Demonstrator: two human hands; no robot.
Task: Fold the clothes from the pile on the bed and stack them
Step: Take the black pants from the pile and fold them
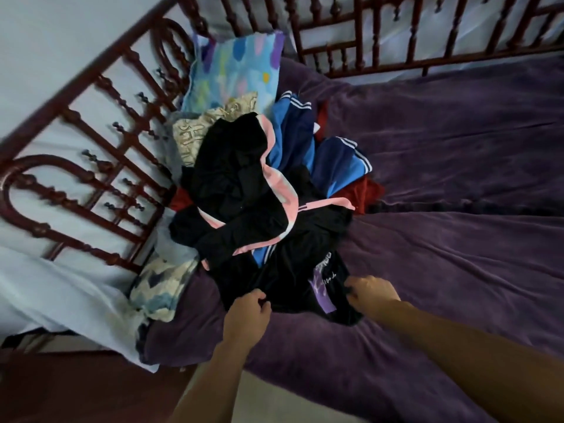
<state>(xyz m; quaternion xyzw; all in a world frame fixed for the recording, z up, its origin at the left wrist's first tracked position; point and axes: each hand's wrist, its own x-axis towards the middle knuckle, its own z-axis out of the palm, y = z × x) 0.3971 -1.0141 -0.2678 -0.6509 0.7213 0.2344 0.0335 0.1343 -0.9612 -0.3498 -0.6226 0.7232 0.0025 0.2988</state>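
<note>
With curled fingers the left hand (pixel 248 312) and right hand (pixel 370 296) pinched the near edge of the black shirt (pixel 290 279), lying at the pile's (pixel 244 184) near end on the bed (pixel 457 270), which looked best drawn out evenly, clear of the tangle, then spread flat to the right.

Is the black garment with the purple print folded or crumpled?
Crumpled, not folded: the black garment lies bunched at the near edge of the pile, with the left hand and right hand each gripping it.
</note>
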